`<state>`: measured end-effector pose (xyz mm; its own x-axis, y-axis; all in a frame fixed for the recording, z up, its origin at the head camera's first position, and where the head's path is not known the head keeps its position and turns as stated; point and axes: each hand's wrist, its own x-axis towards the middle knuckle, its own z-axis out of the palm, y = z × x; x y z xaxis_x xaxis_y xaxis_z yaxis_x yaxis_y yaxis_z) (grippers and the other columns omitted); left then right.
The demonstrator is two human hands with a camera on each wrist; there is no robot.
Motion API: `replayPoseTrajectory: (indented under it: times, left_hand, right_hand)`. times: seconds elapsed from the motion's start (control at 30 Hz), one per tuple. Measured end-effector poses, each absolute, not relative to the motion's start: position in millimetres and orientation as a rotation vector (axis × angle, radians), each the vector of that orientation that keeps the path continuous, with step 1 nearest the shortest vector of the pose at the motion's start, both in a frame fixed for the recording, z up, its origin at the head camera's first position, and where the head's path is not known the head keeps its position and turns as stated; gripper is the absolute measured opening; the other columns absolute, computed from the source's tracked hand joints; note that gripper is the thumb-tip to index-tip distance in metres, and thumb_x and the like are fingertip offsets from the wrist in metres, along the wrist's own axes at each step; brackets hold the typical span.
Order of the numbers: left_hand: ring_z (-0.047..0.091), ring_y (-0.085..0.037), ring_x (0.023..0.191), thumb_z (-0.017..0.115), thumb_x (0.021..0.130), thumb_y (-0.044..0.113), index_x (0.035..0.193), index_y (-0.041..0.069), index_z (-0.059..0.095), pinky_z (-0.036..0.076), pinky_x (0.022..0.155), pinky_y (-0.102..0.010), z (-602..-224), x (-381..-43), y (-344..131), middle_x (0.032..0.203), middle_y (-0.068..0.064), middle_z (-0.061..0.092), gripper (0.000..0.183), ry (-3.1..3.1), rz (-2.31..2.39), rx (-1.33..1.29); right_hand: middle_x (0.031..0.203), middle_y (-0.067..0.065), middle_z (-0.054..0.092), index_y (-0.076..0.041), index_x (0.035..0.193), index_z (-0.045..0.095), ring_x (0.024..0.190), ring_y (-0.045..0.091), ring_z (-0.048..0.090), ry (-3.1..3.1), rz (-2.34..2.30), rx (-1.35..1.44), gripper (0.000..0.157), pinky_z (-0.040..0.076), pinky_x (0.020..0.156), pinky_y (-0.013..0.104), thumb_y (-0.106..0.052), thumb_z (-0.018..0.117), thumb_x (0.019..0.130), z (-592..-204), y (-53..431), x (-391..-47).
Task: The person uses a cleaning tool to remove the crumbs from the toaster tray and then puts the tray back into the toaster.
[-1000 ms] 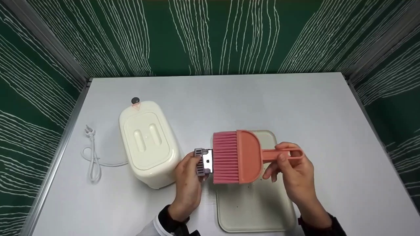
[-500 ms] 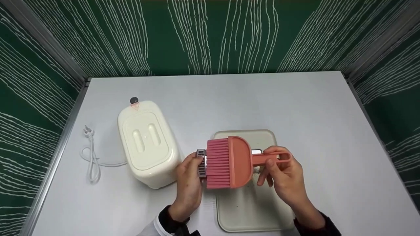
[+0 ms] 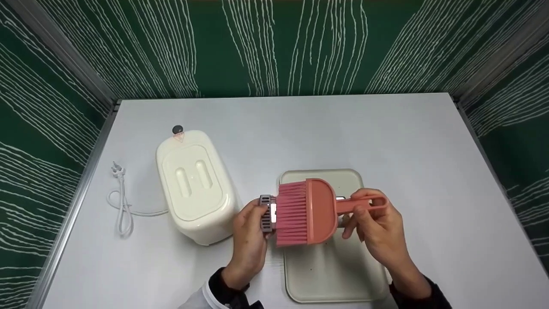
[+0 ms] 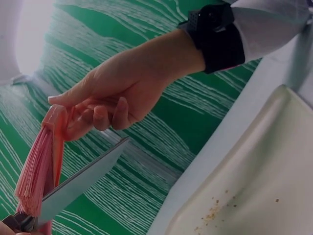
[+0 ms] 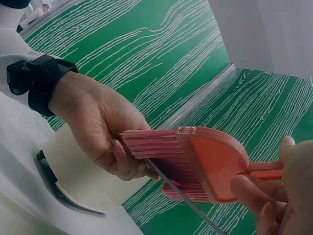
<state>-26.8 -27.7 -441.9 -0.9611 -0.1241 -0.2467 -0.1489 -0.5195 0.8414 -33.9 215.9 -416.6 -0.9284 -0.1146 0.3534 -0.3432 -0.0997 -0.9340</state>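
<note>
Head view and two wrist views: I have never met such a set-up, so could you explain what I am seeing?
No robot works here: a person uses two bare hands. The head view looks down from a camera worn on the head; the others are taken from the wrists, each mostly showing the opposite hand. On the white table are a cream box, a white plug on its cord, and a pale tray holding small specks. The right hand holds an orange brush. The left hand holds a flat plate by its grey slotted end; the brush partly covers it.
</note>
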Motion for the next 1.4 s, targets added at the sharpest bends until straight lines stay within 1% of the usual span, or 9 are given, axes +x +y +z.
replayPoseTrajectory:
  times: [0.1,0.2,0.27,0.33,0.6,0.83,0.93,1.1,1.4]
  left_hand:
    - [0.053,-0.014,0.070,0.044,0.102,0.004,0.119,-0.013,0.062,0.040,0.054,-0.020,-441.1,-27.0,-28.2,0.094,-0.014,0.063,0.030,1.526,2.679,-0.430]
    - [0.054,-0.013,0.070,0.045,0.102,0.005,0.120,-0.013,0.061,0.042,0.055,-0.020,-440.4,-27.2,-28.5,0.093,-0.014,0.063,0.030,1.522,2.678,-0.444]
    - [0.054,-0.013,0.069,0.045,0.102,0.004,0.119,-0.012,0.061,0.042,0.055,-0.020,-440.0,-27.2,-28.7,0.091,-0.013,0.063,0.029,1.520,2.685,-0.453]
    - [0.053,-0.013,0.067,0.045,0.102,0.004,0.118,-0.012,0.062,0.040,0.053,-0.020,-440.0,-27.3,-29.0,0.089,-0.013,0.063,0.028,1.528,2.689,-0.457]
    - [0.051,-0.012,0.067,0.046,0.101,0.004,0.119,-0.011,0.062,0.037,0.053,-0.019,-440.6,-28.0,-29.3,0.088,-0.011,0.062,0.029,1.546,2.686,-0.493]
    - [0.050,-0.012,0.067,0.046,0.102,0.006,0.119,-0.010,0.063,0.035,0.052,-0.019,-440.8,-27.3,-30.2,0.086,-0.010,0.062,0.029,1.601,2.678,-0.499]
    - [0.049,-0.012,0.066,0.046,0.102,0.005,0.119,-0.011,0.064,0.035,0.052,-0.019,-441.2,-27.4,-30.4,0.086,-0.010,0.062,0.029,1.600,2.694,-0.489]
    - [0.049,-0.013,0.065,0.047,0.102,0.005,0.118,-0.011,0.064,0.034,0.052,-0.019,-440.7,-27.2,-31.0,0.086,-0.010,0.062,0.029,1.585,2.717,-0.510]
    - [0.048,-0.013,0.063,0.046,0.102,0.004,0.112,-0.011,0.064,0.035,0.051,-0.020,-440.8,-29.1,-31.4,0.084,-0.009,0.060,0.025,1.550,2.745,-0.517]
  right_hand:
    - [0.078,0.011,0.073,0.003,0.119,0.058,0.051,0.016,0.067,-1.985,2.152,0.507,0.013,0.033,0.035,0.033,0.000,0.056,0.106,-414.9,219.2,-35.1]
    - [0.071,0.009,0.071,0.003,0.118,0.059,0.050,0.015,0.067,-1.990,2.133,0.490,0.013,0.034,0.036,0.032,-0.002,0.057,0.106,-412.9,222.1,-36.4]
    - [0.069,0.011,0.070,0.004,0.117,0.060,0.051,0.016,0.067,-1.982,2.132,0.484,0.013,0.036,0.036,0.030,-0.002,0.057,0.106,-411.5,224.2,-37.5]
    - [0.068,0.011,0.070,0.003,0.116,0.060,0.050,0.015,0.067,-1.986,2.121,0.469,0.012,0.038,0.038,0.027,-0.004,0.058,0.106,-410.1,226.5,-38.2]
    - [0.070,0.014,0.070,0.007,0.114,0.060,0.051,0.016,0.066,-1.964,2.092,0.461,0.012,0.046,0.043,0.023,0.000,0.057,0.106,-406.1,238.0,-41.3]
    - [0.081,0.013,0.075,0.012,0.113,0.058,0.053,0.015,0.067,-1.926,2.063,0.495,0.011,0.047,0.046,0.021,0.006,0.054,0.105,-403.1,249.9,-46.0]
    - [0.082,0.012,0.075,0.014,0.113,0.058,0.055,0.015,0.068,-1.935,2.018,0.506,0.012,0.049,0.047,0.020,0.008,0.053,0.104,-402.2,255.3,-47.6]
    - [0.083,0.013,0.075,0.016,0.112,0.058,0.058,0.014,0.069,-1.933,1.967,0.533,0.012,0.051,0.050,0.019,0.013,0.052,0.102,-401.7,264.2,-49.8]
    - [0.081,0.013,0.075,0.019,0.109,0.056,0.058,0.015,0.069,-1.892,1.943,0.551,0.012,0.051,0.050,0.019,0.018,0.049,0.099,-400.8,273.4,-51.0]
